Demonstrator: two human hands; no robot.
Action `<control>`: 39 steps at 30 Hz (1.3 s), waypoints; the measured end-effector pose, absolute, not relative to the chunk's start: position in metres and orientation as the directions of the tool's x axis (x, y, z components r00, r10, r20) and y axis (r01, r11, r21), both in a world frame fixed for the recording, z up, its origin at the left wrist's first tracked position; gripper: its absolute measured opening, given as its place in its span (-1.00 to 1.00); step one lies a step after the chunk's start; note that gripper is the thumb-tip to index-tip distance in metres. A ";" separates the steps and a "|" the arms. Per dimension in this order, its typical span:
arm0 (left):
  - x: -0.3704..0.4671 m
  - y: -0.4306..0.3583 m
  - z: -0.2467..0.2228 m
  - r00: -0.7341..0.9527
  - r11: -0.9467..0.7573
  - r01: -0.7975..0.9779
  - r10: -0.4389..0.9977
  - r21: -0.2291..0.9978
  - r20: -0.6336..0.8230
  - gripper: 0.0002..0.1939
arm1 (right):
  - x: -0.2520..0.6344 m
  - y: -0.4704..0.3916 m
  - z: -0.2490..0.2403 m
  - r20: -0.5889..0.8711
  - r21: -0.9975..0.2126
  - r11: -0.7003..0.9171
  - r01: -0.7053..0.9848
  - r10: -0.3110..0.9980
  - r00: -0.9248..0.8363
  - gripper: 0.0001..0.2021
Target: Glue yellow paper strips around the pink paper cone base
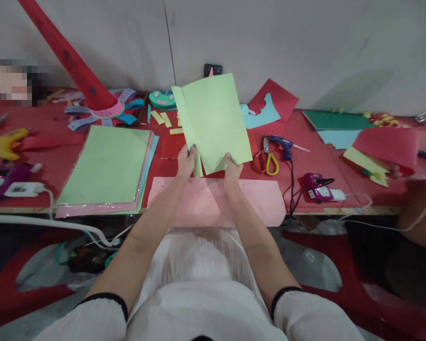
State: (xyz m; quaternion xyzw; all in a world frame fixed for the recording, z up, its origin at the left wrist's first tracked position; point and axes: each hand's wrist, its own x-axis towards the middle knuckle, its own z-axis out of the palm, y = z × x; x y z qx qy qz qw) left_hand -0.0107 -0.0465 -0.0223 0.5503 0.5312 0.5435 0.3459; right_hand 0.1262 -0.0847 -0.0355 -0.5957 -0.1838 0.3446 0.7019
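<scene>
A light green sheet of paper [216, 121] is held up over the table in both my hands. A crease runs down its left side, and a split opens at the lower edge, leaving a narrow strip. My left hand [187, 162] pinches that strip near the bottom, thumb on top. Gripping the wider part at its lower right is my right hand [232, 169]. Below both hands a pink sheet [255, 201] lies along the front edge. Scissors [268, 158] with red and yellow handles rest to the right of the paper, beside a blue glue gun [283, 146].
A stack of coloured paper [106, 166] lies at left, near a red cone [78, 66] with a pink base. Yellow glue gun [9, 144] and purple power strips [315, 187] with cables sit on the table. A phone [213, 69] leans at the wall. Another person's arm [421, 213] is at right.
</scene>
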 end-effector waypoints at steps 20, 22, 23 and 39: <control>-0.012 -0.041 -0.027 -0.194 -0.201 0.043 0.959 0.979 0.206 -0.87 | 0.126 -0.092 -0.029 -0.060 -0.986 0.065 -0.154 0.721 0.690 -0.70; -0.014 -0.042 -0.026 -0.219 -0.212 0.096 0.949 0.972 0.229 -0.84 | 0.125 -0.093 -0.028 -0.050 -0.990 0.056 -0.132 0.727 0.685 -0.70; -0.015 -0.042 -0.026 -0.224 -0.206 0.128 0.947 0.970 0.231 -0.83 | 0.125 -0.093 -0.028 -0.051 -0.990 0.051 -0.129 0.730 0.681 -0.69; -0.019 -0.047 -0.018 -0.454 -0.167 0.177 0.861 0.970 0.231 -0.70 | 0.114 -0.100 -0.021 0.126 -0.982 0.183 -0.050 0.829 0.545 -0.62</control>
